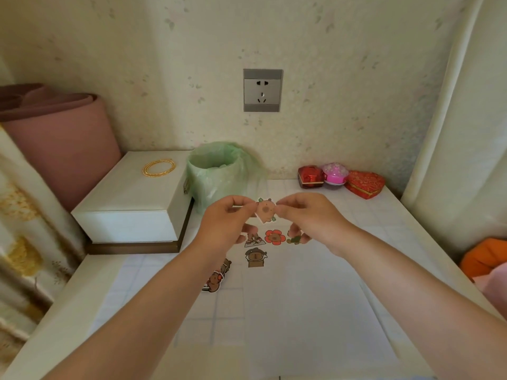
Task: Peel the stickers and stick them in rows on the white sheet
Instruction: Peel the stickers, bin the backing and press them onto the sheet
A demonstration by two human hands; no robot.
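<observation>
A white sheet [307,292] lies on the table in front of me. Both hands are raised above its far end. My left hand [227,215] and my right hand [307,212] each pinch one side of a small brown animal sticker [265,211] held between them. On the sheet below sit a red flower sticker [275,237], a brown capybara sticker [255,257], one at the left partly hidden by my left fingers [253,240], and a green one [295,239] half hidden by my right fingers. A small pile of loose stickers [216,278] lies beside the sheet's left edge.
A bin with a green bag [219,176] stands behind my hands. A white box [131,198] with a gold chain [159,167] on it is at the left. Red and pink gift boxes [340,179] sit at the back right, by a curtain [461,105].
</observation>
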